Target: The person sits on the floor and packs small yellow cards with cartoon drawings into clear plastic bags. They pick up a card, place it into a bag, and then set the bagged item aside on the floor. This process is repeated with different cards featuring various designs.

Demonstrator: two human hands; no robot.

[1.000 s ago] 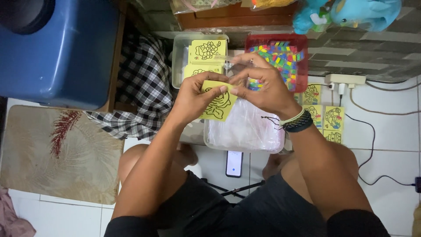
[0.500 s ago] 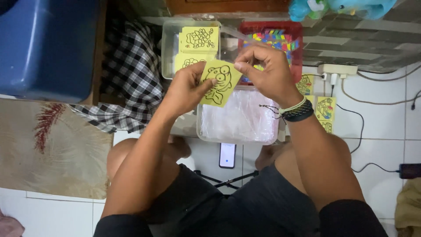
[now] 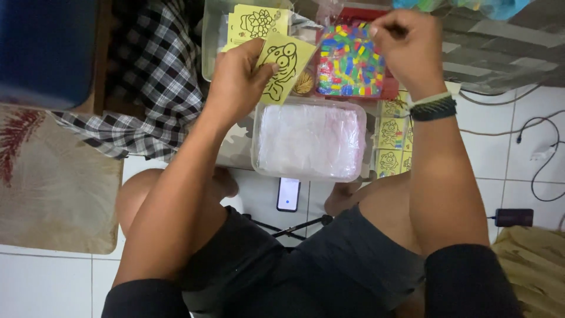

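Right now the yellow card point(image 3: 283, 66) with a black outline drawing of a big-eyed cartoon creature is up in the left hand point(image 3: 238, 79), pinched at its left edge between thumb and fingers and tilted, held above the near corner of the clear lidded box point(image 3: 309, 141) of whitish material. Over to the right, the right hand point(image 3: 406, 50) is raised above the red tray point(image 3: 351, 59) of small multicoloured pieces, its fingertips closed tight together as if on something thin; what that is, I cannot tell. A dark braided band and a pale band point(image 3: 432, 106) circle that wrist. Behind the held card, another yellow outline card point(image 3: 256, 22) stands in a clear container. More yellow cards point(image 3: 391, 138) lie on the floor just right of the lidded box. A phone point(image 3: 288, 194) lies on the tiles between the knees, and a checked cloth point(image 3: 150, 82) sits to the left.
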